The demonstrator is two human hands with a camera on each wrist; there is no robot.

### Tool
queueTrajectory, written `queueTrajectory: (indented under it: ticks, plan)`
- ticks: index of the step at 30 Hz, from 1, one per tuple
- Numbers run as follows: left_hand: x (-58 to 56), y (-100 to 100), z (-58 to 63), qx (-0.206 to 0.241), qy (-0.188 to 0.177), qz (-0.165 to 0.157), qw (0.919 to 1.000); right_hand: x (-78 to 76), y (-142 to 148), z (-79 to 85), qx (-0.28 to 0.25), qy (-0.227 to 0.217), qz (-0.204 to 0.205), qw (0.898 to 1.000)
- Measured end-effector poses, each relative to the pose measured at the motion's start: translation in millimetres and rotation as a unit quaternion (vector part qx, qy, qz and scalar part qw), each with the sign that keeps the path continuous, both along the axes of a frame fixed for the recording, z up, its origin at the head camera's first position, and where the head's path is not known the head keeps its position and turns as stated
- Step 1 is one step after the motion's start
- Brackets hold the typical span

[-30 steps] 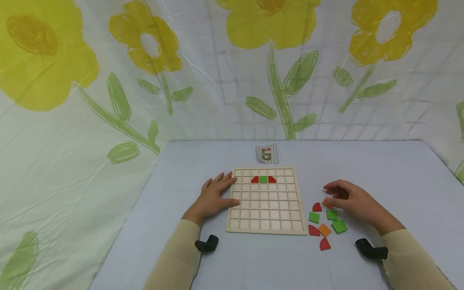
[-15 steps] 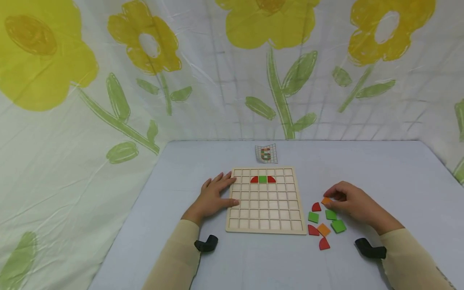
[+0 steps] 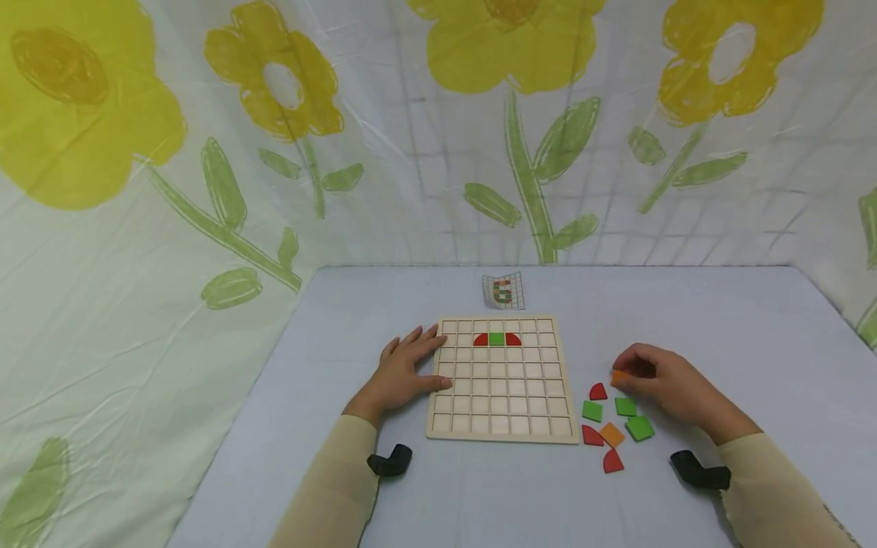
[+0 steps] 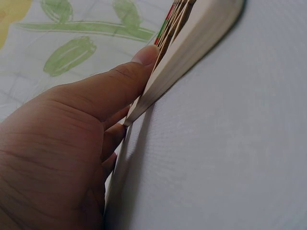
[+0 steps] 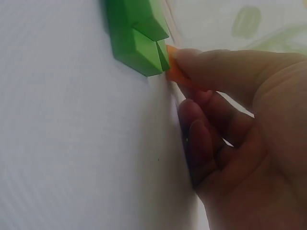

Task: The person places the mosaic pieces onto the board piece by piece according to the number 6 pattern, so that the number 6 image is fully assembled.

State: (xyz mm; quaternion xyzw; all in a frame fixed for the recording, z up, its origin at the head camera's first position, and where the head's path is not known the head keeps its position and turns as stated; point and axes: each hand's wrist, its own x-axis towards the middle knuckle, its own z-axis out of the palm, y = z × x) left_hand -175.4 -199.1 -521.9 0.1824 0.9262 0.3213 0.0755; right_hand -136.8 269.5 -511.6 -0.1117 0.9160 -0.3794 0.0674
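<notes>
A wooden grid board (image 3: 507, 388) lies mid-table with a green square tile (image 3: 496, 339) in its second row, a red quarter-circle tile on each side of it. My left hand (image 3: 404, 377) rests along the board's left edge, fingers spread, thumb on the frame; the left wrist view shows the thumb over the rim. To the right of the board, my right hand (image 3: 668, 380) pinches an orange tile (image 5: 177, 72) between thumb and fingers, and its far part is hidden by them. Just beside that tile lie a red quarter-circle tile (image 3: 598, 392) and a green square tile (image 3: 626, 406).
More loose tiles lie right of the board: green squares (image 3: 640, 428), an orange square (image 3: 612, 435) and red quarter-circles (image 3: 613, 461). Behind the board sits a small paper card (image 3: 503, 291) printed with a coloured grid pattern. A flower-patterned cloth (image 3: 384, 213) hangs behind the table.
The right hand's fingers have closed in on the orange tile and shifted it slightly. The left hand and the board stay in place.
</notes>
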Motion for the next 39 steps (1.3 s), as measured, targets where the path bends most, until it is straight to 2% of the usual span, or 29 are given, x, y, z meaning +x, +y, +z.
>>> queueTrajectory:
  ticks: [21,29,39]
  plan:
    - [1.3,0.2,-0.6,0.001,0.003,0.001,1.0,2.2,-3.8,2.1,-0.029,0.005,-0.027,0.999]
    - [0.8,0.4,0.0,-0.001,-0.002,0.004,1.0,2.6,-4.4,5.4,-0.067,-0.004,-0.025,0.997]
    - [-0.3,-0.3,-1.8,-0.005,-0.002,0.003,1.0,3.3,-8.1,8.2,-0.079,0.002,-0.027,0.997]
